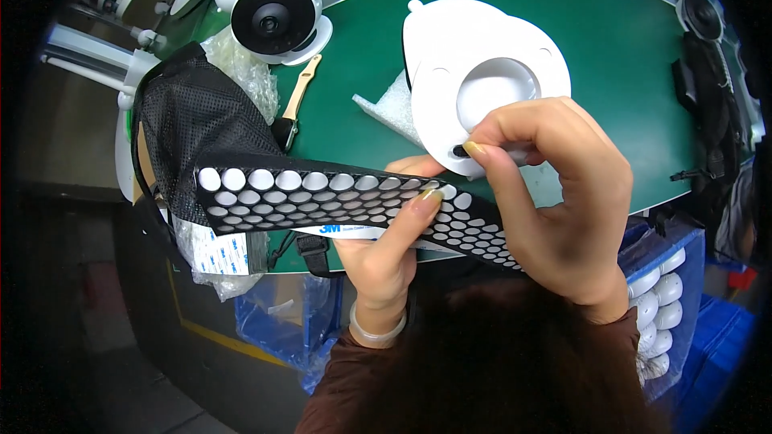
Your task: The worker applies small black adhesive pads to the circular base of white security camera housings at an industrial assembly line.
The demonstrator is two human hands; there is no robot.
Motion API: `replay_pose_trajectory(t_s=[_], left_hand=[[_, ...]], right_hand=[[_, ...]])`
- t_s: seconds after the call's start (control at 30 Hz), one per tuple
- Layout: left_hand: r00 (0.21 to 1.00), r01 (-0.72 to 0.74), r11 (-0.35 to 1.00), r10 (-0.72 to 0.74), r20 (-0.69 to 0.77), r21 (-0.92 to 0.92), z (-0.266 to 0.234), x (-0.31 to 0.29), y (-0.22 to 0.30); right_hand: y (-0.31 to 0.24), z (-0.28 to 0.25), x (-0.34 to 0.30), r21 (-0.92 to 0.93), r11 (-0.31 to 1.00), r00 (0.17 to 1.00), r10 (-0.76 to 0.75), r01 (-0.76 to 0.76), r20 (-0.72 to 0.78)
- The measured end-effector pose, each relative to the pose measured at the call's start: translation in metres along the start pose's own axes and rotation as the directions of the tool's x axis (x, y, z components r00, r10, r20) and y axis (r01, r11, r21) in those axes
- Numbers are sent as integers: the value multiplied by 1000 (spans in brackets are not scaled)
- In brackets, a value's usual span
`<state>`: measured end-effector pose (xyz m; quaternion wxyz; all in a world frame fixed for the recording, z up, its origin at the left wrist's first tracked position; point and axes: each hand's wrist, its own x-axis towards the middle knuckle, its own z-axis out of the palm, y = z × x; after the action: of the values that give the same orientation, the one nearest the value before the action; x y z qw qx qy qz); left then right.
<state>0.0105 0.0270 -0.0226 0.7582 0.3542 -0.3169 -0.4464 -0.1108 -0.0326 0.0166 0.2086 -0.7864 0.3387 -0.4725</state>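
One dotted sheet (297, 202) extends both sides of left grip (386, 251).

Green worktable (623, 52); dk grey flr (201, 382) lower L w/ yellow line (233, 344).

Room between white shell (500, 38) and strap (698, 84)

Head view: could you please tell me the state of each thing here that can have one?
Dotted sheet: bent.
White housing: round opening uncovered.
Left grip: closed on the dotted sheet.
Right grip: at the white housing's edge; hold unclear.
White camera: upright on its base.
Wooden-handled tool: lying on the green table.
Blue plastic bag: holding white domes.
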Motion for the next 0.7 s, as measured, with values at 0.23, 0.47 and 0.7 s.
replay_pose_trajectory(t_s=[0.23, 0.47, 0.7], left_hand=[[1000, -14, 1000, 14, 26, 0, 0, 1, -2], [999, -3, 1000, 3, 38, 4, -3, 0, 0], [1000, 3, 997, -5, 25, 79, -3, 0, 3]], right_hand=[[2, 1, -1, -17, 999, 999, -36, 37, 10], [2, 4, -1, -34, 998, 999, -49, 50, 13], [0, 7, -4, -30, 999, 1000, -17, 17, 8]])
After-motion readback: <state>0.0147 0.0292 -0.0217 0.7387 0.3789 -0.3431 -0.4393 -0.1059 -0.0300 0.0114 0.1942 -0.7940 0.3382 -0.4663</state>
